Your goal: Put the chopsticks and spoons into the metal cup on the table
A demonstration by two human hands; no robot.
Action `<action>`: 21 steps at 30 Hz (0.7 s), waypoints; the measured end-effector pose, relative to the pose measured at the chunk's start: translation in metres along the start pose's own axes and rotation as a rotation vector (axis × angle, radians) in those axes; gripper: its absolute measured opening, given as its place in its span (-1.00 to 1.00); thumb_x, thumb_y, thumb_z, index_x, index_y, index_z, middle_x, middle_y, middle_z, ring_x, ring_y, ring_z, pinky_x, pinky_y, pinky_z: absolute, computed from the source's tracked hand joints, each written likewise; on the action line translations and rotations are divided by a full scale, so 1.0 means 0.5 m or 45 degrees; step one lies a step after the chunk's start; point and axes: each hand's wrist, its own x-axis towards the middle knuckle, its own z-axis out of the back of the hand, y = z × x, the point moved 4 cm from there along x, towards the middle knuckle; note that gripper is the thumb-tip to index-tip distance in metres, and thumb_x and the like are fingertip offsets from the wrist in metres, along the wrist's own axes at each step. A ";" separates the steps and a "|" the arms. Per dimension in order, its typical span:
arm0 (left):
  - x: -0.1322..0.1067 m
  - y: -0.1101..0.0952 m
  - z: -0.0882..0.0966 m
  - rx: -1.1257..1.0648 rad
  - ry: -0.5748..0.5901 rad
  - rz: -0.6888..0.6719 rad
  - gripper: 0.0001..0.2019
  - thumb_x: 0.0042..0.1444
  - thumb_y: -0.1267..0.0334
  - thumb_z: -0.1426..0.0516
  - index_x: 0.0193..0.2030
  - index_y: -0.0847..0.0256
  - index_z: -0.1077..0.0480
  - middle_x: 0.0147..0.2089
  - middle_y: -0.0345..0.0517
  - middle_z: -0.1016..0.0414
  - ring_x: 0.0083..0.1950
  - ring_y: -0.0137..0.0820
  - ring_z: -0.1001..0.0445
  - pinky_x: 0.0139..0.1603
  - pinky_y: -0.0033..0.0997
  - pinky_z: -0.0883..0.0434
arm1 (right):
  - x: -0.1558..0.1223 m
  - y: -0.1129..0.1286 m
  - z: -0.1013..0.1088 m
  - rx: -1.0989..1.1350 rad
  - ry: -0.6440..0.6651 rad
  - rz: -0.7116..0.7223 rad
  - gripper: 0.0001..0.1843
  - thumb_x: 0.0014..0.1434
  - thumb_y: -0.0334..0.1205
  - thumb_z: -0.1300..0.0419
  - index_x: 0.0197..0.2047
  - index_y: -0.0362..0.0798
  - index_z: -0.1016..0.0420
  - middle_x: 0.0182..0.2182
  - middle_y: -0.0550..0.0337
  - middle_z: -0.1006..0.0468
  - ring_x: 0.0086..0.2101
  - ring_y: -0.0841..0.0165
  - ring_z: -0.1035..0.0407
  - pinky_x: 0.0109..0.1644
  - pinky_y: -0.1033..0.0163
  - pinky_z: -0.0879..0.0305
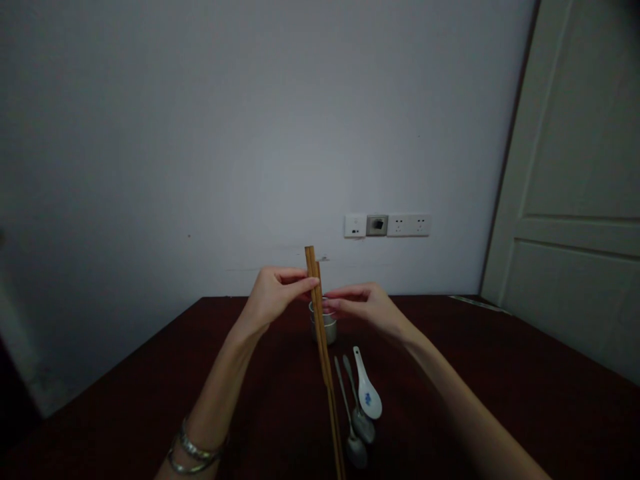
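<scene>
Left hand point(275, 293) pinches the wooden chopsticks point(324, 347) near their top, in front of the pale cup point(331, 332); right hand point(367, 307) is at its rim, grip unclear! Positioning, it seems; the next move wants a steady pinch.

Two silvery left-wrist bangles point(196, 453)

We seem to be in a room of a home: we see a wooden-looking dark red table point(275, 400) against a plain wall point(250, 133) with sockets point(409, 225), a panelled door point(575, 167), chopsticks point(323, 347) and a white spoon point(369, 400).
</scene>
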 end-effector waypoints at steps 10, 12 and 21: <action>0.011 0.014 -0.018 -0.031 0.130 0.027 -0.79 -0.09 0.21 -0.15 -0.47 0.36 -0.46 -0.46 -0.06 -0.47 -0.44 -0.45 -0.40 -0.42 -0.48 -0.35 | 0.008 -0.028 -0.043 -0.090 0.066 0.047 -0.70 -0.13 -0.05 -0.25 -0.41 -0.14 -0.54 -0.47 0.12 -0.55 -0.45 0.41 -0.40 -0.31 0.26 -0.31; 0.012 0.020 -0.020 -0.036 0.172 0.031 -0.78 -0.08 0.19 -0.14 -0.47 0.35 -0.46 -0.46 -0.06 -0.47 -0.44 -0.45 -0.40 -0.41 -0.48 -0.35 | 0.011 -0.033 -0.040 -0.070 0.090 0.043 -0.71 -0.13 -0.06 -0.25 -0.42 -0.14 -0.54 -0.47 0.12 -0.55 -0.46 0.42 -0.40 -0.32 0.28 -0.31; 0.025 0.062 -0.011 -0.121 0.210 0.206 -0.75 -0.16 0.19 -0.21 -0.40 0.38 -0.46 -0.42 -0.02 -0.50 -0.43 -0.43 -0.43 -0.38 -0.44 -0.38 | 0.021 -0.064 -0.043 -0.049 0.036 0.025 -0.67 -0.15 -0.03 -0.26 -0.44 -0.17 -0.55 -0.50 0.08 -0.56 -0.49 0.40 -0.41 -0.39 0.31 -0.31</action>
